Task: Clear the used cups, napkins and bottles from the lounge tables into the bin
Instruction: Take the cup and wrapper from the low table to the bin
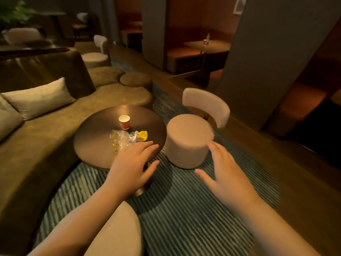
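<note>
A red paper cup (124, 122) stands upright on the round table (92, 133), with a crumpled wrapper (120, 139) just nearer, its print unreadable. The left hand (131, 163) reaches flat and empty beside the wrapper. The right hand (223, 172) hovers spread and empty near a beige chair (188, 139).

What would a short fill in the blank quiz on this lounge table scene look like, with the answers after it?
1. The paper cup standing on the round table is ____ on the outside.
2. The left hand and the right hand are both spread open and hold ____.
3. The crumpled wrappers lie between that cup and the ____ hand.
4. Seen from the camera, the pale round chair stands to the ____ of the table.

Missing words: red; nothing; left; right.
</note>
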`<action>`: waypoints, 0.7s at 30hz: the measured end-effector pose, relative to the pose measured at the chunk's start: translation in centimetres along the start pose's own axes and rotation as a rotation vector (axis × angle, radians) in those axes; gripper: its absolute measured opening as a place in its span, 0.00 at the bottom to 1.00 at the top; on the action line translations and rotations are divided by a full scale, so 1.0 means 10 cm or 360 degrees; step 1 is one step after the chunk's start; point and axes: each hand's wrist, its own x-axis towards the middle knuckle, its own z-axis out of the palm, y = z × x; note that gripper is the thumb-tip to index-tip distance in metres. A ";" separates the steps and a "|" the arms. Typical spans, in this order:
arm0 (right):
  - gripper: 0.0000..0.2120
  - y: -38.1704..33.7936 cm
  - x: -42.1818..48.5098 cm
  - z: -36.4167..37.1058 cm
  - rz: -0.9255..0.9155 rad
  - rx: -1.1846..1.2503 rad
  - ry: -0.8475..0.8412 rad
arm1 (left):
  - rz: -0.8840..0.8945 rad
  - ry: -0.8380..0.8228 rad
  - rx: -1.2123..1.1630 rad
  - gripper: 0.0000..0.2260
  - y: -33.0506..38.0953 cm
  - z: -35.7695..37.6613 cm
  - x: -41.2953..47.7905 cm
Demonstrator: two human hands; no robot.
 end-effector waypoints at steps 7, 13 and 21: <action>0.36 0.32 1.24 0.06 -0.0204 -0.0017 -0.0051 | -0.0358 0.0075 0.0077 0.23 -0.58 0.35 0.52; 0.35 0.40 2.28 0.54 -0.0410 0.0070 -0.0224 | -0.0609 0.0045 0.0186 0.20 -1.02 0.75 0.87; 0.32 0.54 3.80 1.30 -0.0615 0.0220 -0.0518 | -0.1158 0.0014 0.0110 0.15 -1.67 1.69 1.27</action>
